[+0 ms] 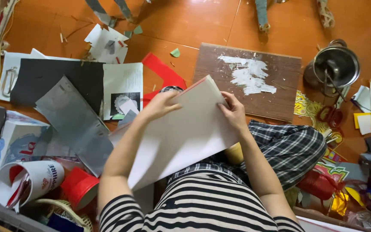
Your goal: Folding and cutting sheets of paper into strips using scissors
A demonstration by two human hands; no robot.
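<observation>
The large white sheet of card (181,133) covers most of the person's lap, so the knees and whatever lies under it are hidden; only a rounded tan object (233,153) peeps out below its right edge, too little to tell what it is. The fingertips of the left hand (162,104) are tucked behind the sheet's top left edge, and the right hand (233,111) curls over the top right corner, so both hands are clenched on the sheet. A thin red edge shows along the top of the sheet, hinting at a coloured back face that cannot be seen.

The sheet is held above the plaid trousers (290,148), tilted up toward the camera. Its long axis runs diagonally, from the lower left near the striped shirt (202,206) to the upper right, where the far corner points at the brown board (280,81) smeared with white paste. Grey paper sheets (76,122) lie on the floor to the left, partly overlapped. A metal pot (336,66) stands at the right.
</observation>
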